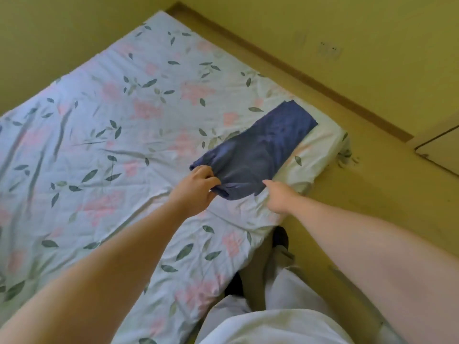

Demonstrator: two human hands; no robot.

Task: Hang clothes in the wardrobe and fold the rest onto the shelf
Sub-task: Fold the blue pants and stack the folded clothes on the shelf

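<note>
**Q:** Status of task?
**A:** One task item in view: blue garment (258,147). Posn: on the bed (99,108), near its rt edge, far end toward the bed corner. It lies as a narrow strip, approx. flat, and looks already doubled lengthwise. Judged: fold step in progress, not complete. No hung clothes and no folded stack visible, so qty done vs. qty left cannot be confirmed.

**Q:** Hands?
**A:** Left hand (198,187): fingers curled round the bunched near-left corner of the garment, holding it. Right hand (280,197): reaches to the near-right corner, fingers at the cloth edge. Pinch vs. touch: cannot tell, as most of the tips are hidden.

**Q:** Containers and contents?
**A:** Wardrobe and shelf: not identifiable in this view. Pale panel (439,145) at far rt, beyond the floor (372,194), is poss. a furniture door. Its interior is not shown, so contents are unknown. The garment is in no container; it rests on the bed only.

**Q:** Steps remaining?
**A:** Judged: finish the fold, then move the item to the shelf. Any hanging work cannot be assessed from here.
</note>
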